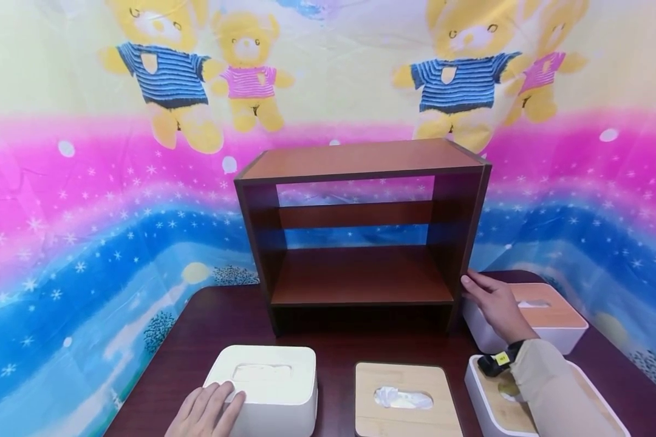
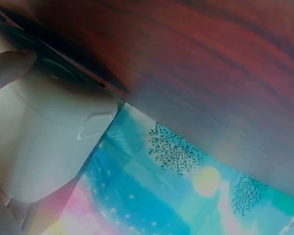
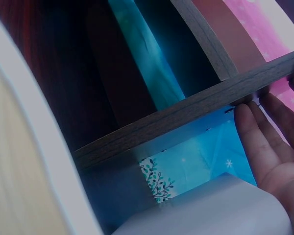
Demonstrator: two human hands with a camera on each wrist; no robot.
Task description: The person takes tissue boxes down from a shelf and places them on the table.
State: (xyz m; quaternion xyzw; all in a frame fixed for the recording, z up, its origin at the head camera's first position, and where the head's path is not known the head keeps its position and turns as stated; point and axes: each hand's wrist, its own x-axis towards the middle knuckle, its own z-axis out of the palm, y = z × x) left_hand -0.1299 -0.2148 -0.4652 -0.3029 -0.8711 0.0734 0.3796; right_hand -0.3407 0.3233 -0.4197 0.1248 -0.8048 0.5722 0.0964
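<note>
My left hand [image 1: 208,413] rests on the front left top edge of a white tissue box [image 1: 276,382]; that box [image 2: 63,122] also shows in the left wrist view, partly overlapped by fingers. A brown wooden shelf unit [image 1: 361,291] stands on the table, open at the front. My right hand [image 1: 494,303] reaches to its right side panel, and the fingertips touch the panel's outer face near the front edge. In the right wrist view, fairly straight fingers [image 3: 255,142] lie against the panel [image 3: 186,110]. Nothing is held in that hand.
A wood-topped tissue box [image 1: 372,388] stands front centre. Under my right forearm is another wood-topped box [image 1: 483,394]. A white box with an orange-brown lid [image 1: 557,306] sits right of the shelf, behind my wrist. Printed cloth [image 1: 87,255] hangs round the dark table [image 1: 164,376].
</note>
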